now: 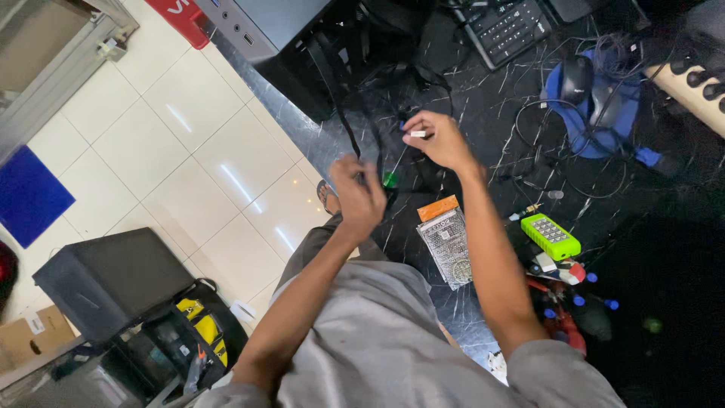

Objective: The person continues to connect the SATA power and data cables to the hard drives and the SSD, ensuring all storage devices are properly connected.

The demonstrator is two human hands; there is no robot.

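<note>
On the far left, a blue mat (29,195) lies on the white tiled floor (189,143), and below it a black box (106,278) stands well away from the black marble table (483,113) that fills the right half of the view.

At the table's left edge, the left hand (358,195) is raised on a bent arm that comes up from the grey shirt. Its fingers are curled into a closed fist around the handle of a screwdriver (390,172), whose green part shows just right of the knuckles. The hand is blurred, so the exact finger placing cannot be told.

Further over the table, the right hand (442,140) reaches out on a nearly straight forearm, wrist bent slightly leftward. Its thumb and forefinger are pinched narrowly on a small white piece (418,134), close to the upper end of the screwdriver's thin shaft; whether the two touch cannot be told.

Beside the right forearm, on the table, lies a flat packet with an orange top (447,240). Right of the forearm sits a bright green keypad device (550,236). Toward the table's far edge are a black keyboard (507,29) and a black mouse (575,78) on a blue pad (574,134), with loose black cables (559,151) around them.
</note>
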